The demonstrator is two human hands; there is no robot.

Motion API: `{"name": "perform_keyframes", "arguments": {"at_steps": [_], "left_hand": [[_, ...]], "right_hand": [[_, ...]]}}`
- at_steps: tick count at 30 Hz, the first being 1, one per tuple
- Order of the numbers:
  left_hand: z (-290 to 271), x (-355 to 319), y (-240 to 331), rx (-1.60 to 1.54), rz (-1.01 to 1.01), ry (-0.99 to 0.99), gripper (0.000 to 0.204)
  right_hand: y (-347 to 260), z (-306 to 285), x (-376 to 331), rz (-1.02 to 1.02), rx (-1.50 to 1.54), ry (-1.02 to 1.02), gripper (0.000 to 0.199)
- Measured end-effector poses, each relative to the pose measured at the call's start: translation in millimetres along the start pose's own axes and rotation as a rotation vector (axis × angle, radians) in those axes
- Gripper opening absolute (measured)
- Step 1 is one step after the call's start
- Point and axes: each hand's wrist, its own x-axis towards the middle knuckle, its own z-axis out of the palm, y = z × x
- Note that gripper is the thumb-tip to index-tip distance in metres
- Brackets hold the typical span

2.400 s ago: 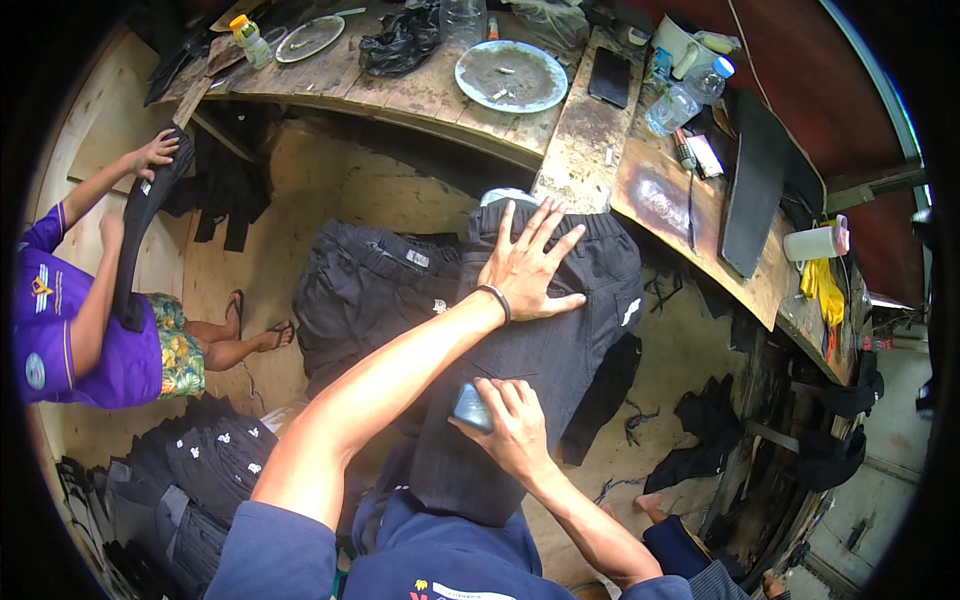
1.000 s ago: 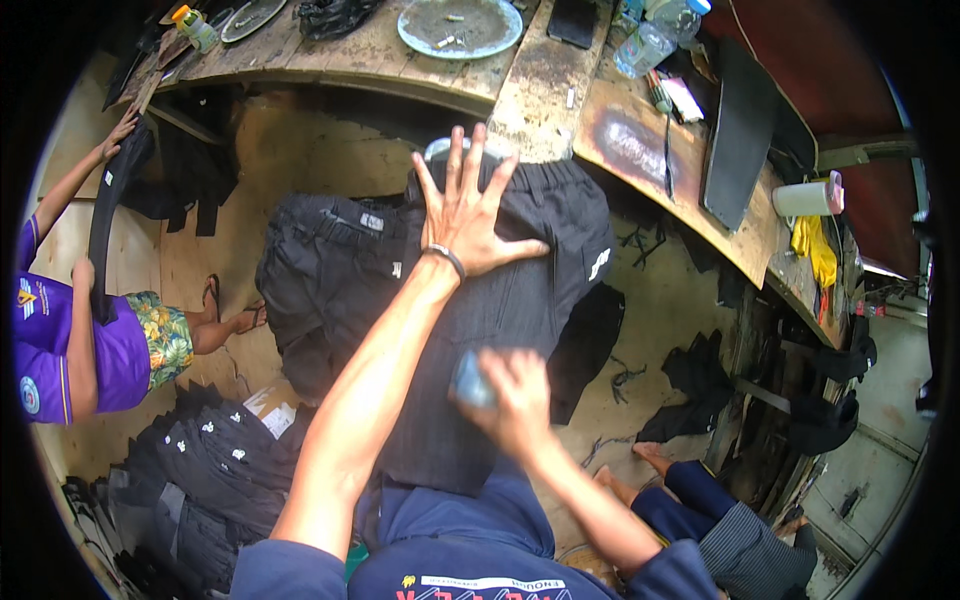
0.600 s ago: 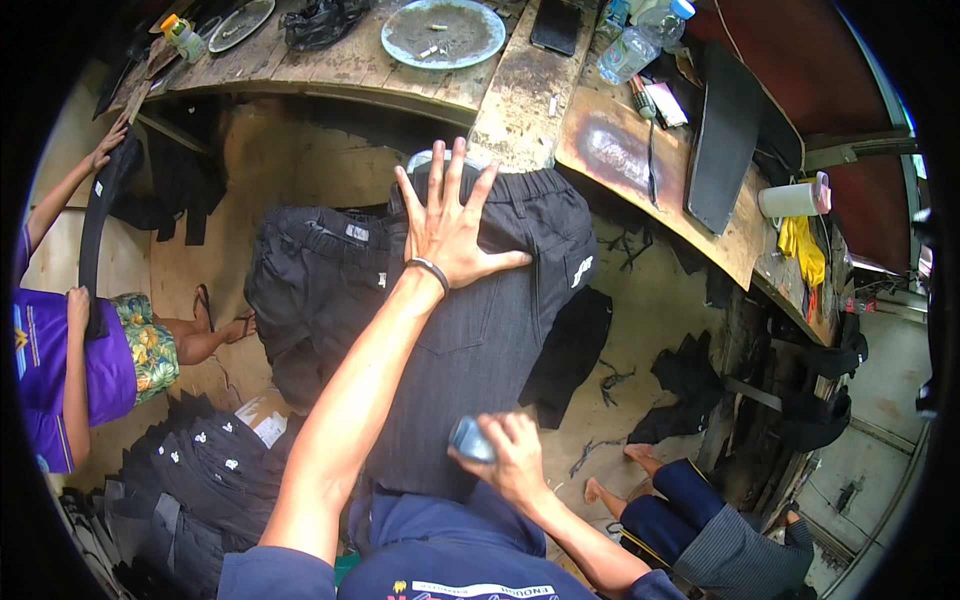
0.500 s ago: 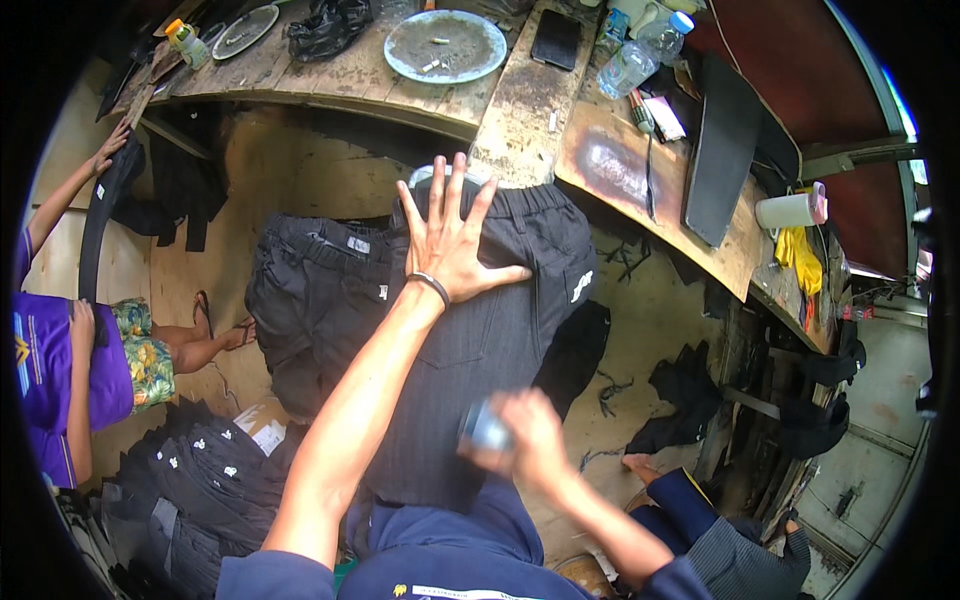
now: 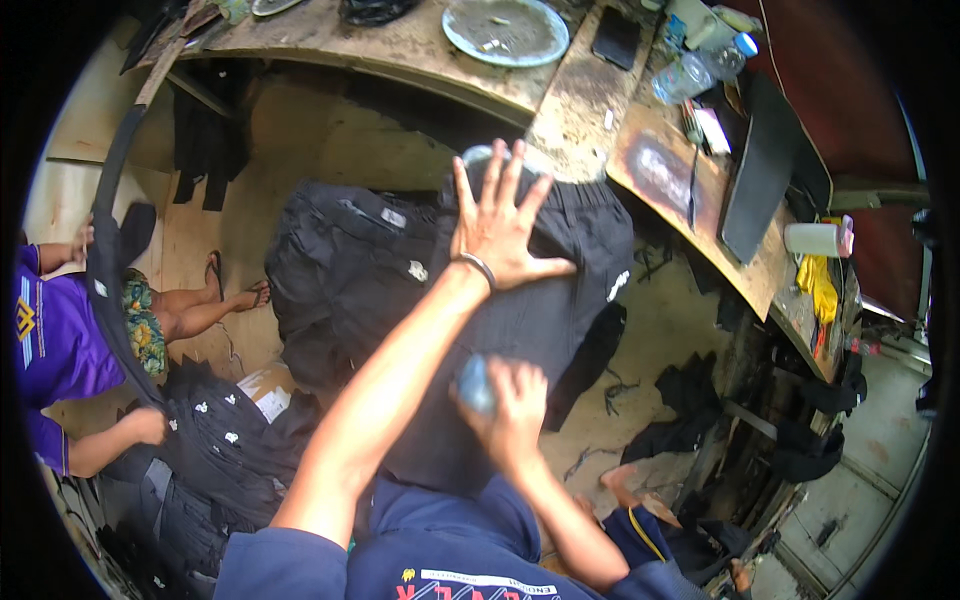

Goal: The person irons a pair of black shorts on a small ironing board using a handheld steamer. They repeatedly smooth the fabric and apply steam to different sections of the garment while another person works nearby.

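A pair of black elastic-waist trousers [image 5: 420,420] is spread out before me, with a pale rounded edge [image 5: 475,153] showing at its waist. Flat on the cloth near the waistband lies my left hand [image 5: 502,235], fingers spread and holding nothing. Lower on the same garment, my right hand [image 5: 512,408] is closed around a small bluish rounded object [image 5: 476,384]; its kind is not clear. Left of my left hand, another dark elastic-waist garment [image 5: 325,240] adjoins the spread cloth.
A wooden bench [image 5: 330,42] ahead carries an ash-filled plate [image 5: 500,32], a phone [image 5: 616,36] and a plastic bottle [image 5: 690,75]. At left, a person in purple [image 5: 70,340] handles a long dark strip. Dark garments [image 5: 220,440] are heaped lower left; another person sits lower right.
My right hand, with the bluish object, has moved slightly up the cloth. My left hand remains flat near the waistband. The person at left has lowered a hand toward the heap.
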Motion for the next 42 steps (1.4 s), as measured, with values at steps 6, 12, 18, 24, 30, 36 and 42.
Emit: {"name": "perform_keyframes", "arguments": {"at_steps": [6,12,18,24,30,36,42], "left_hand": [[-1.9,1.3,-3.2,-0.048,0.012,-0.026,0.131],[5.8,-2.3,0.0,0.062,0.049,0.068,0.132],[-24.9,2.8,-20.2,-0.421,0.097,-0.044,0.109],[-18.6,-141.2,-69.9,-0.695,-0.313,-0.031,0.081],[-14.8,-315.5,-51.2,-0.787,-0.685,-0.221,0.074],[-30.1,-241.4,-43.0,-0.835,-0.603,-0.24,0.084],[-16.7,-193.3,-54.8,-0.704,-0.611,-0.193,0.09]], "right_hand": [[-39.1,-5.6,19.4,-0.08,0.095,-0.063,0.067],[-54.1,29.3,-67.4,0.289,0.245,-0.165,0.061],[-39.2,25.0,-209.7,1.067,1.021,0.054,0.108],[-45.2,11.9,-223.6,1.026,0.666,-0.118,0.087],[-54.3,-8.5,-280.2,1.069,0.61,-0.412,0.083],[10.0,-28.3,-174.3,0.637,0.769,-0.014,0.121],[68.8,-34.1,-5.2,0.692,1.015,0.015,0.092]]}}
